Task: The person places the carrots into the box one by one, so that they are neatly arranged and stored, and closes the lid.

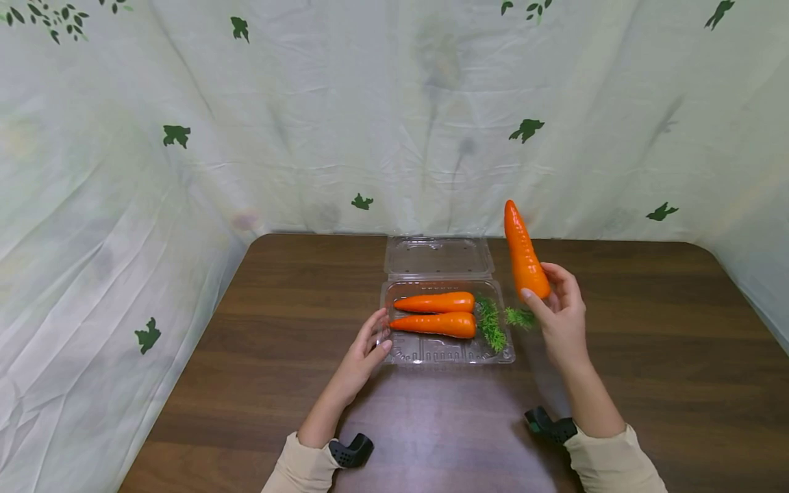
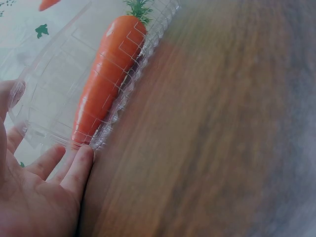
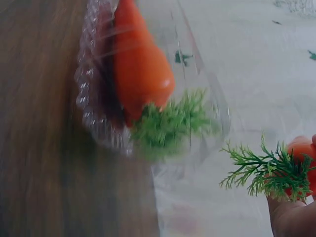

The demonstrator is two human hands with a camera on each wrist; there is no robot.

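My right hand [image 1: 564, 318] holds a carrot [image 1: 522, 250] by its thick end, thumb on one side and fingers on the other. The carrot is raised right of a clear plastic clamshell container [image 1: 444, 352], tip pointing up, its green leafy top [image 3: 271, 170] hanging below. Inside the container lie two more carrots, an upper one [image 1: 434, 302] and a lower one [image 1: 434, 325], side by side with tips to the left and green tops [image 1: 491, 325] at the right. My left hand [image 1: 364, 356] touches the container's left end, its fingers [image 2: 76, 173] fairly straight.
The container's lid [image 1: 439, 257] is folded back toward the far edge of the brown wooden table [image 1: 296, 308]. Behind hangs a pale curtain [image 1: 370, 103] with leaf prints. Black devices [image 1: 351, 452] are strapped to both wrists.
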